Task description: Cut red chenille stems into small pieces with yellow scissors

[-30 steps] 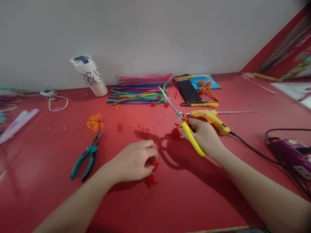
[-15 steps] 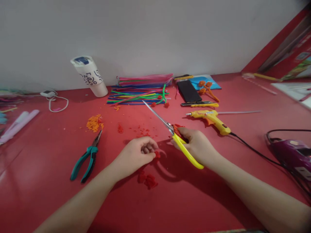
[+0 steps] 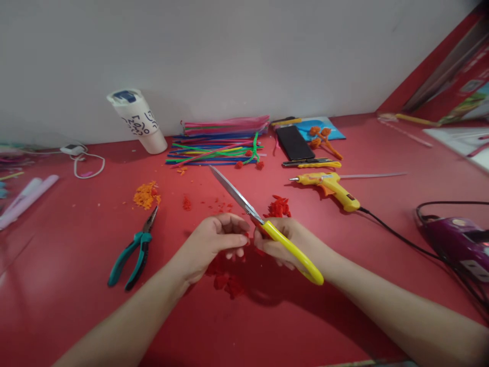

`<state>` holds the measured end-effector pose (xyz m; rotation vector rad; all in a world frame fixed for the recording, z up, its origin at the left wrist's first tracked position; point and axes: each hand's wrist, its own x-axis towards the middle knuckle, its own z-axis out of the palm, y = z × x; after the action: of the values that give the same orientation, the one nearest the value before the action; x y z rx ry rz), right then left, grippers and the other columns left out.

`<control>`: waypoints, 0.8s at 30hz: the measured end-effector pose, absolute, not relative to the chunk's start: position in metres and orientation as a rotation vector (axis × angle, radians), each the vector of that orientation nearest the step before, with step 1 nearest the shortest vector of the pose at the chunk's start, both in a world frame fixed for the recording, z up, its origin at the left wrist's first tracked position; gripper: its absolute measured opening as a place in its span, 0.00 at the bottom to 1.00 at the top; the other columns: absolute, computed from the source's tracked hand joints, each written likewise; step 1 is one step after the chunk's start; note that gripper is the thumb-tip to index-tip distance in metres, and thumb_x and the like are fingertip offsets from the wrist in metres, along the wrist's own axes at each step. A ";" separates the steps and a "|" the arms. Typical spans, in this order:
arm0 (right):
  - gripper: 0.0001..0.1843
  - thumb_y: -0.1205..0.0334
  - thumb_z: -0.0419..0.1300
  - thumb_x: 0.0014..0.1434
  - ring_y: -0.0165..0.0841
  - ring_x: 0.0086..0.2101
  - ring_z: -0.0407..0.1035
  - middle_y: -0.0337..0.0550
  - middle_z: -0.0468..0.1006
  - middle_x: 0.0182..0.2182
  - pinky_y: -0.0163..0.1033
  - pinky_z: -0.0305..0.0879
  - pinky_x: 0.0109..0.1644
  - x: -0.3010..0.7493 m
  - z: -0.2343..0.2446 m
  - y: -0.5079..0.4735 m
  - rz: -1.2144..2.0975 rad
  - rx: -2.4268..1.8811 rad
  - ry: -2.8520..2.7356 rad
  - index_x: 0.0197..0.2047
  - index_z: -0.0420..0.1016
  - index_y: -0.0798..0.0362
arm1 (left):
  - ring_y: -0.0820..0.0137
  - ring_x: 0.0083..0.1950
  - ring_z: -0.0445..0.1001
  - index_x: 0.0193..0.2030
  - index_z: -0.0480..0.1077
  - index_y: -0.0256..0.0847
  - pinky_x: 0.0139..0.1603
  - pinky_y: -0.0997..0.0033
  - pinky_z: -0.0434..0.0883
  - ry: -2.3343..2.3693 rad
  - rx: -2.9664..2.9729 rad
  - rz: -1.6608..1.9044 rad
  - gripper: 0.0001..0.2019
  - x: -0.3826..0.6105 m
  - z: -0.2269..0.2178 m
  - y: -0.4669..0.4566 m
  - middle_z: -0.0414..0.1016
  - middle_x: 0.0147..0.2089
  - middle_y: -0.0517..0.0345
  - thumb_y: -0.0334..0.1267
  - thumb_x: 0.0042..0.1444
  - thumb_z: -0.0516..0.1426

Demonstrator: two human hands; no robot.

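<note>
Between the thumb and fingers of my left hand (image 3: 214, 239) is a small red fuzzy piece (image 3: 247, 237), partly hidden by the fingertips. My right hand (image 3: 296, 237) is closed around yellow-handled scissors (image 3: 294, 248), whose blades point up and to the left above the table. The fingertips of both hands are close together. Just beyond my right hand lies a pile of red fuzzy pieces (image 3: 278, 206). More red pieces (image 3: 228, 285) rest on the table below my hands, in shadow. Small red scraps (image 3: 219, 205) are scattered beyond my left hand.
Teal pliers (image 3: 133, 255) and orange scraps (image 3: 145, 195) lie left. At the back are a white tumbler (image 3: 139, 122), colourful pipe cleaners (image 3: 217, 148) and a black phone (image 3: 294, 142). A yellow glue gun (image 3: 332, 186) lies right, its cord running towards a purple device (image 3: 458, 250).
My right hand has moved left and nearer with the scissors, uncovering the red pile behind it. My left hand has raised the small red piece slightly, and both hands' fingertips are closer together.
</note>
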<state>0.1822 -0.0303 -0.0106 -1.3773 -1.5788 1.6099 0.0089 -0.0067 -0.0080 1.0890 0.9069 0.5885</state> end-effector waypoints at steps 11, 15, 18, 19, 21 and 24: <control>0.05 0.61 0.54 0.49 0.19 0.10 0.52 0.27 0.60 0.11 0.24 0.48 0.12 0.178 -0.008 -0.031 1.618 -1.379 -1.503 0.28 0.64 0.54 | 0.76 0.20 0.69 0.38 0.61 0.39 0.19 0.80 0.65 0.861 1.046 0.557 0.16 0.012 -0.008 -0.009 0.69 0.24 0.63 0.30 0.42 0.59; 0.04 0.62 0.54 0.49 0.19 0.10 0.52 0.26 0.60 0.11 0.24 0.49 0.12 0.178 -0.007 -0.031 1.589 -1.406 -1.500 0.27 0.63 0.53 | 0.78 0.21 0.69 0.33 0.64 0.37 0.20 0.80 0.65 0.889 1.073 0.533 0.10 0.013 -0.006 -0.011 0.69 0.24 0.62 0.31 0.43 0.59; 0.05 0.60 0.53 0.51 0.20 0.11 0.52 0.27 0.60 0.11 0.25 0.49 0.12 0.178 -0.007 -0.032 1.526 -1.444 -1.500 0.27 0.62 0.53 | 0.79 0.20 0.68 0.29 0.68 0.34 0.21 0.81 0.64 0.910 1.086 0.476 0.05 0.014 -0.004 -0.013 0.71 0.23 0.59 0.33 0.45 0.58; 0.06 0.59 0.52 0.51 0.20 0.11 0.53 0.28 0.60 0.11 0.25 0.49 0.12 0.177 -0.008 -0.032 1.516 -1.455 -1.502 0.27 0.62 0.53 | 0.79 0.20 0.68 0.29 0.69 0.34 0.21 0.81 0.64 0.919 1.085 0.464 0.06 0.014 -0.003 -0.014 0.71 0.24 0.59 0.34 0.45 0.58; 0.06 0.59 0.52 0.51 0.20 0.12 0.53 0.29 0.61 0.13 0.26 0.50 0.13 0.177 -0.008 -0.033 1.508 -1.459 -1.502 0.27 0.62 0.53 | 0.79 0.20 0.67 0.28 0.69 0.34 0.20 0.81 0.63 0.940 1.073 0.456 0.06 0.015 -0.003 -0.015 0.71 0.24 0.59 0.34 0.44 0.59; 0.05 0.61 0.54 0.49 0.20 0.14 0.53 0.29 0.61 0.15 0.27 0.51 0.16 0.178 -0.006 -0.034 1.450 -1.421 -1.550 0.27 0.62 0.53 | 0.79 0.20 0.67 0.27 0.69 0.34 0.21 0.80 0.63 0.969 1.053 0.467 0.06 0.017 -0.002 -0.016 0.70 0.22 0.60 0.34 0.42 0.60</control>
<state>0.1776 -0.0339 -0.0061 -1.4211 -1.5496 1.4495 0.0167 -0.0165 -0.0021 1.0531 0.9690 0.4672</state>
